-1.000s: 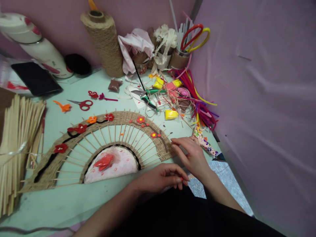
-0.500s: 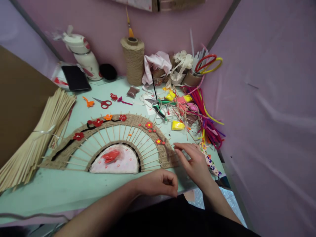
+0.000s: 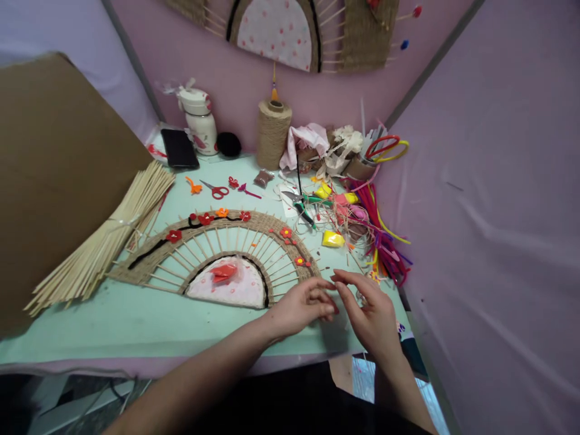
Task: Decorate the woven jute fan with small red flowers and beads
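Observation:
Close together over the right end of a woven fan-shaped panel [image 3: 257,220] are both my hands. My left hand [image 3: 299,308] has its fingers curled, the forefinger reaching toward the other hand; a small reddish bit seems to show at its fingertips. On my right hand [image 3: 371,311], thumb and forefinger come together in a pinch, and anything between them is too small to make out. The panel lies flat with red flowers [image 3: 173,235], an orange flower [image 3: 222,212] and a black branch line. On its spotted half-round centre [image 3: 244,290] rests a red lump in clear wrapping [image 3: 225,273].
Left of the panel lies a bundle of flat sticks [image 3: 102,241]. Small scissors [image 3: 220,192], green-handled pliers [image 3: 302,208], a yellow packet [image 3: 333,239] and pipe cleaners [image 3: 385,241] lie behind. A twine spool [image 3: 273,136] and a white bottle [image 3: 200,124] stand by the wall.
My left hand has risen from the table's front edge to meet my right hand, its fingers less tightly curled. The view has shifted, showing more of the wall hanging.

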{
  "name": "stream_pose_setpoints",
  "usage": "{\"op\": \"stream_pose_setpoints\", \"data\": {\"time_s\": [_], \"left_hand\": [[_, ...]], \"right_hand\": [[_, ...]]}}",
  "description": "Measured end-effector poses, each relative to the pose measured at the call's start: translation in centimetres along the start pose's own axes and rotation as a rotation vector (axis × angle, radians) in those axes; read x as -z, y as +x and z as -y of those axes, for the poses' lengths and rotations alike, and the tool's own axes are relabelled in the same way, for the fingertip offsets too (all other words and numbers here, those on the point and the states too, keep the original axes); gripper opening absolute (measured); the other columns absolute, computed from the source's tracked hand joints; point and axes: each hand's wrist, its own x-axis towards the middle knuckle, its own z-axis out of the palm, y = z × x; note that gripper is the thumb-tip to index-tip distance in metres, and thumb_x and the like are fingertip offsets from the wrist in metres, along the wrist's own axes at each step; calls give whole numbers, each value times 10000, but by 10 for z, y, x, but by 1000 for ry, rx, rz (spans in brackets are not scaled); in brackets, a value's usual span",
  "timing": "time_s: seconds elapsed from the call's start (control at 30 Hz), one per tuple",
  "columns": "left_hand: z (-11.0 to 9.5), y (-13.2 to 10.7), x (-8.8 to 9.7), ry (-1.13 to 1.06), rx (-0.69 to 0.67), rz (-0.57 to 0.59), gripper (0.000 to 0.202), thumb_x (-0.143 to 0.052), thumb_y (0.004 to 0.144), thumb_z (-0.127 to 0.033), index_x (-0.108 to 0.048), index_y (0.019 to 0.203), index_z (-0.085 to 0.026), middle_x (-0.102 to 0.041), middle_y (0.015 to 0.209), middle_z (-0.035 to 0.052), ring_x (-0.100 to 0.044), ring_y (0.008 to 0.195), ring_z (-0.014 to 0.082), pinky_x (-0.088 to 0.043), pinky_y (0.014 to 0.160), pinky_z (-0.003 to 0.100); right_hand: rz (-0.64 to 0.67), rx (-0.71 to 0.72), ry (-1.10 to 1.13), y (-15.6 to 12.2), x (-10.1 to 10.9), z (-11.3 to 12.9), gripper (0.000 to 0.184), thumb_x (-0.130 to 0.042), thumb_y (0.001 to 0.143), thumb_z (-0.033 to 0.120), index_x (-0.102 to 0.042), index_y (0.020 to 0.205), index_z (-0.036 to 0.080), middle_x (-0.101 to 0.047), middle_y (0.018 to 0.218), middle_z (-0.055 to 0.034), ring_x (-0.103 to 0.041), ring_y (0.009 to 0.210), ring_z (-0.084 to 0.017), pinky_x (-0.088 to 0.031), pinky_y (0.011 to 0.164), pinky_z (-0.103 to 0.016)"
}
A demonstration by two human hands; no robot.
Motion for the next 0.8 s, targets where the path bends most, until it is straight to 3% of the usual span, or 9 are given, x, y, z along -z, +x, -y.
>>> {"op": "stream_pose_setpoints", "data": {"time_s": [0.1,0.23,0.43,0.67,0.8], "left_hand": [[-6,8,-4,-47,-71,-138,549,-728,747,-444,-507,1161,-158,-631,744,-14,-596,634,113,-446,650,258],[-9,18,-10,40,-142,-259,452,-619,838,-447,-486,1169,-170,-573,691,-51,-472,514,71,-368,526,209],[0,22,-13,66,-215,-261,432,-559,890,-453,-453,1214,-189,-527,679,-56,-514,622,109,-394,603,230],[7,25,-4,20,-181,-277,480,-585,873,-459,-426,1224,-173,-496,653,-70,-460,577,99,-366,571,222],[10,20,-2,40,-214,-290,418,-487,936,-468,-439,1218,-164,-462,621,-72,-458,579,105,-369,584,231]], "right_hand": [[6,-18,66,1,2,2,167,-567,931,255,-659,1070,245,-711,1014,-66,-664,930,-200,-504,830,-368],[13,-42,95,4,1,1,165,-588,917,260,-678,1053,233,-675,934,-62,-640,850,-181,-521,765,-333],[89,-149,250,8,-6,-5,134,-617,894,292,-704,977,233,-660,826,-45,-625,769,-180,-532,678,-307],[185,-235,382,12,-14,-8,62,-657,865,253,-715,876,234,-655,777,-19,-622,735,-163,-516,671,-283],[180,-272,424,18,-18,-12,69,-660,862,265,-723,874,239,-672,792,-24,-643,754,-166,-523,683,-288]]}}
